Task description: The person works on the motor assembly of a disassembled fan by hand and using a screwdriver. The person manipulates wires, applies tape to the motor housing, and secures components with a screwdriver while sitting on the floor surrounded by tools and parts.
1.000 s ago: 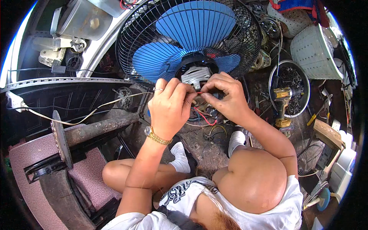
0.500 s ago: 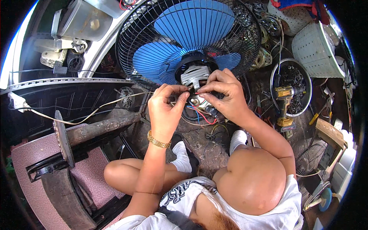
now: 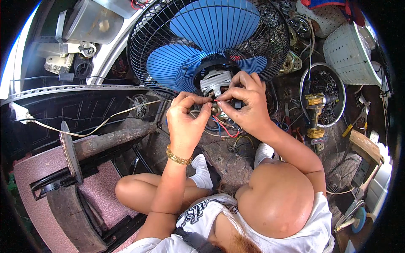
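My left hand (image 3: 187,114) and my right hand (image 3: 247,103) meet in front of the fan motor (image 3: 215,82), each with finger and thumb pinched on a thin red wire (image 3: 215,100); its exact ends are too small to tell. The black wire-cage fan (image 3: 214,23) with blue blades lies tilted behind my hands. Below my fingertips hang loose red and other coloured wires (image 3: 228,133) around small metal parts, partly hidden by my hands.
A cordless drill (image 3: 314,114) rests on a metal bowl of screws (image 3: 325,78) at right, near a white perforated basket (image 3: 346,59). At left are plastic containers (image 3: 88,21), a white cord (image 3: 80,134), a metal pipe (image 3: 109,141) and a pink board (image 3: 33,168).
My left hand has turned and shifted slightly right and down, its thumb now showing. My right fingers have shifted a little on the red wire. The fan stays where it was.
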